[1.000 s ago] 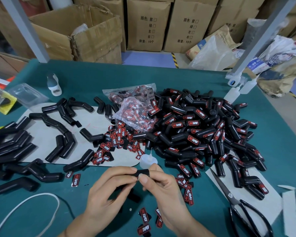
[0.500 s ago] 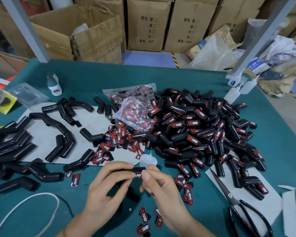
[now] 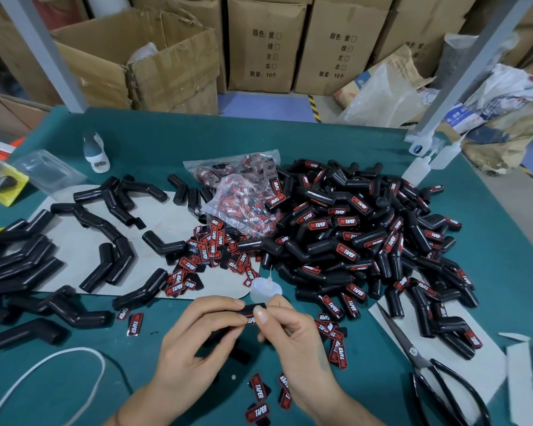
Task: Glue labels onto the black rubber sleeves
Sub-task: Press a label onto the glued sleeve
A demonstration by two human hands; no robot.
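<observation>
A: Head view only is supplied. What faults are to be expected at this step?

B: A red-and-black printed label (image 3: 250,318) is being pressed onto a bent black rubber sleeve (image 3: 228,330), which is held above the green table covering (image 3: 490,256) near the front edge. A skewed label is judged likely if the pressing fingertip slides before the adhesive sets. Glue may also be squeezed past the label edge and carried onto the fingertips, so that skin is bonded or the sleeve is smeared.

A: Are nearby items at risk?

B: The small translucent glue bottle (image 3: 263,289) stands just beyond the hands and could be knocked over if they are lifted carelessly. Loose labels (image 3: 259,395) lie beneath the wrists and could be picked up by wet glue.

A: How are the hands posed?

B: The left hand (image 3: 194,342) is curled round the sleeve, thumb and forefinger pinching its upper end. The right hand (image 3: 293,336) is pinched against the same end, forefinger tip on top beside the label. Both wrists are raised off the table.
</observation>
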